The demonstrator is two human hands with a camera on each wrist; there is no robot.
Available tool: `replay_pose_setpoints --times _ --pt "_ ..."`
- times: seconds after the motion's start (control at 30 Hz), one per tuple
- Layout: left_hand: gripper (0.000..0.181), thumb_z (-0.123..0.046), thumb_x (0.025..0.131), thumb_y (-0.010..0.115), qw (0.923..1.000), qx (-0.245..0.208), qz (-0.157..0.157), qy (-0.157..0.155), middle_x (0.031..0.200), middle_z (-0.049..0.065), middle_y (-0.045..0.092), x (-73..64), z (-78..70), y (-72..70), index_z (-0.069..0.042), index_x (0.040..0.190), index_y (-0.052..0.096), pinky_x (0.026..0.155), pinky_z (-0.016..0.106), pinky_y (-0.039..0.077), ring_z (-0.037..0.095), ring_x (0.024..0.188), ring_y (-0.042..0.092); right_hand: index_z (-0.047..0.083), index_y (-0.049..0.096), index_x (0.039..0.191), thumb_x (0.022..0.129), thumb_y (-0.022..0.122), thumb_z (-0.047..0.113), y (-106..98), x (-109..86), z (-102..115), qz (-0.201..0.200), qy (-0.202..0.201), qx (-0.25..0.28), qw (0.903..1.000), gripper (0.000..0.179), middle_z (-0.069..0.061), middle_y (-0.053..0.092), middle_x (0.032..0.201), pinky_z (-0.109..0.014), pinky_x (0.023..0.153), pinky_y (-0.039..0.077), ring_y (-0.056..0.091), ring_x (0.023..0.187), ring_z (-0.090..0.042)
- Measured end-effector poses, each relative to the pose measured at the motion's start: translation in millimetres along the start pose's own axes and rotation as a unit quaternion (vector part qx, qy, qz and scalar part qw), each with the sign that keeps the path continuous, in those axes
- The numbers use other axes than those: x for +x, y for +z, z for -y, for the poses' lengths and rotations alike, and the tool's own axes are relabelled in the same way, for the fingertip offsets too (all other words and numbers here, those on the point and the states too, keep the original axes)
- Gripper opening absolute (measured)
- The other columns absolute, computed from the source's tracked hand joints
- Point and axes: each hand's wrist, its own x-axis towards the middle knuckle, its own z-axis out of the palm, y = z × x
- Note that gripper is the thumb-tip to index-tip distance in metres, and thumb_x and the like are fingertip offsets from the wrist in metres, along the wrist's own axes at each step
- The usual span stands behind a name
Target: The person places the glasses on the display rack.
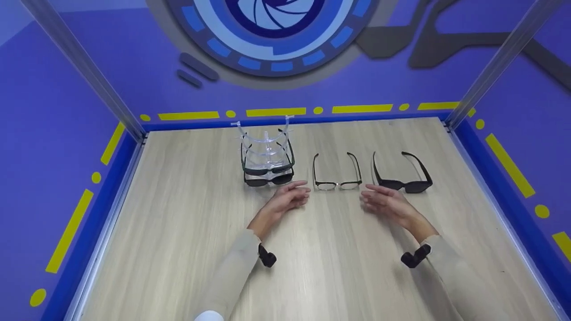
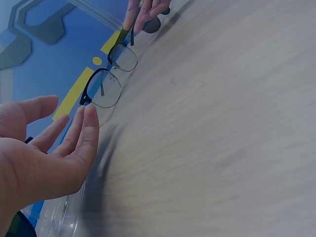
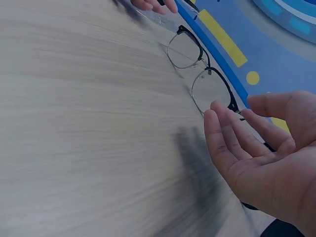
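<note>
Clear-lens eyeglasses [image 1: 337,184] with a dark upper rim lie on the table between my two hands, temples pointing to the back. My left hand [image 1: 287,199] hovers just left of them, fingers loosely extended and holding nothing. On their other side is my right hand [image 1: 388,203], fingers likewise relaxed and nothing in them. Black sunglasses [image 1: 412,186] lie right behind the right hand. A clear display stand [image 1: 267,140] at the left bears dark green-framed sunglasses [image 1: 267,170] and, lower down, black sunglasses [image 1: 269,180].
The wooden table [image 1: 187,214] is bordered by blue panels with yellow marks and metal corner posts [image 1: 84,67]. Both forearms reach in from the front, each with a small black camera [image 1: 267,257] on the wrist.
</note>
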Motion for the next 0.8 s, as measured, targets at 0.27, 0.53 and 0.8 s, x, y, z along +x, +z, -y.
replay_pose_setpoints --times 0.27,0.53,0.8 --pt "0.051 -0.003 0.102 0.056 0.9983 -0.051 -0.014 0.025 0.145 0.023 0.056 14.5 5.5 8.8 0.001 0.151 0.044 0.103 0.035 0.055 0.022 0.118 0.065 -0.003 0.024 0.159 0.106 0.055 0.009 8 10.4 -1 -0.031 0.008 0.007 0.9995 0.063 0.000 0.075 0.121 -0.034 0.100 0.058 0.071 0.110 -0.013" --pt "0.048 -0.004 0.103 0.054 0.9969 -0.070 -0.013 0.033 0.147 0.024 0.056 22.4 4.5 14.3 0.002 0.150 0.045 0.103 0.034 0.055 0.026 0.121 0.066 0.002 0.017 0.162 0.107 0.054 0.017 14 19.3 -4 -0.021 0.005 -0.006 0.9997 0.068 -0.017 0.046 0.156 -0.036 0.106 0.054 0.067 0.116 -0.015" --pt "0.047 -0.004 0.103 0.056 0.9960 -0.086 -0.011 0.023 0.141 0.023 0.061 23.6 5.0 18.1 0.002 0.148 0.047 0.103 0.036 0.056 0.025 0.115 0.069 0.002 0.023 0.161 0.107 0.053 0.013 9 18.3 -5 -0.023 -0.010 -0.002 0.9997 0.063 -0.015 0.050 0.154 -0.037 0.105 0.055 0.068 0.116 -0.017"
